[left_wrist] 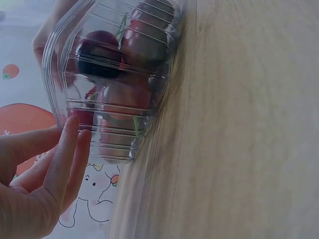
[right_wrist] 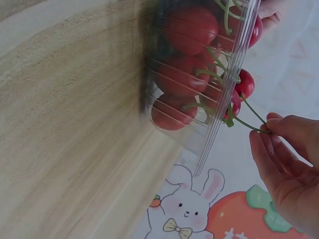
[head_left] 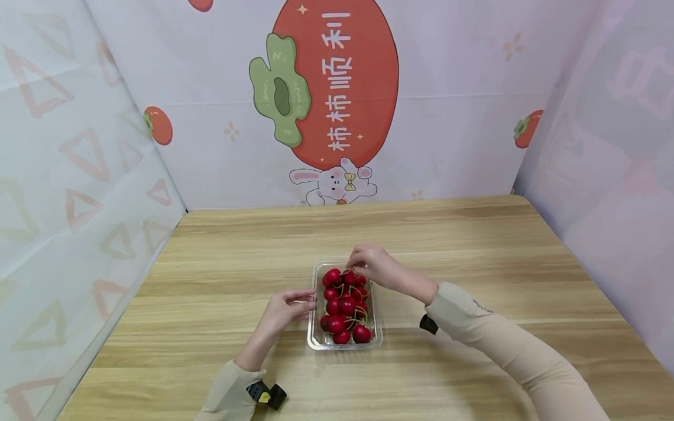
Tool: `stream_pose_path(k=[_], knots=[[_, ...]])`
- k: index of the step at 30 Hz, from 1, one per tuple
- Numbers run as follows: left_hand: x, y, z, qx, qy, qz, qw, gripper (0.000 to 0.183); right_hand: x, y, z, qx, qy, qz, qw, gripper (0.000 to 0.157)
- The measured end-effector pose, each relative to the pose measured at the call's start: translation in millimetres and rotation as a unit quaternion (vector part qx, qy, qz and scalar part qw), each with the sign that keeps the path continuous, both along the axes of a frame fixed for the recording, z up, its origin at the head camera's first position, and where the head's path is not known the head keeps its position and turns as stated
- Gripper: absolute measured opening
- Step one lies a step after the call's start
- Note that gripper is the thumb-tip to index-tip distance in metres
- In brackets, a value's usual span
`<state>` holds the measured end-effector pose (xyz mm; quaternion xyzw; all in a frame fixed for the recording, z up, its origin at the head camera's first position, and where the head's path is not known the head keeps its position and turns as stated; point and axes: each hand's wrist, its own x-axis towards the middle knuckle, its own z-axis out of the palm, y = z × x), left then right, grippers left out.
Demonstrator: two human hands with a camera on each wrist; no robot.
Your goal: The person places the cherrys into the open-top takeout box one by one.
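Observation:
A clear plastic box (head_left: 310, 336) of red cherries (head_left: 346, 305) with green stems sits on the wooden table. My left hand (head_left: 280, 310) is at the box's left side, and its nearly straight fingers (left_wrist: 65, 154) touch the wall near the rim. Over the far right corner of the box, my right hand (head_left: 371, 266) pinches thin green cherry stems (right_wrist: 249, 125) between thumb and fingertips. Those stems lead down to cherries (right_wrist: 244, 83) at the top of the pile, level with the rim. Lower cherries show through the ribbed plastic.
The wooden table (head_left: 237, 251) extends around the box on all sides. Behind it hangs a white cloth backdrop (head_left: 453, 146) printed with a persimmon and a rabbit, and more cloth (head_left: 68, 175) stands along the left. Dark wrist devices (head_left: 265, 394) are strapped at both sleeves.

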<state>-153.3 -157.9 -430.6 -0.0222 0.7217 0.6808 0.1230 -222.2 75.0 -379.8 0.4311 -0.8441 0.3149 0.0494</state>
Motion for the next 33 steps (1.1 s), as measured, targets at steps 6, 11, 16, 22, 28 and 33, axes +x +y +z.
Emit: stream_pose_path(k=[6, 11, 16, 22, 28, 33], knots=[[-0.7, 0, 0.6, -0.003, 0.006, -0.002, 1.0, 0.035, 3.4, 0, 0.9, 0.005, -0.004, 0.003, 1.0, 0.011], [-1.2, 0, 0.3, -0.004, 0.007, -0.001, 1.0, 0.034, 5.4, 2, -1.1, 0.007, -0.012, 0.002, 1.0, 0.011], [-1.7, 0, -0.2, -0.003, 0.005, 0.0, 1.0, 0.034, 8.7, 4, -2.7, 0.011, -0.026, -0.006, 1.0, 0.011], [-1.2, 0, 1.0, -0.004, 0.005, 0.001, 1.0, 0.035, 11.3, 6, -3.9, 0.006, -0.027, -0.002, 1.0, 0.011], [0.5, 1, 2.7, -0.012, 0.006, 0.001, 0.9999, 0.035, 13.9, 7, -6.8, -0.002, -0.03, 0.005, 1.0, 0.011], [0.4, 1, 2.8, -0.019, 0.008, 0.0, 0.9998, 0.034, 17.0, 9, -7.0, -0.013, -0.037, 0.005, 0.999, 0.013]])
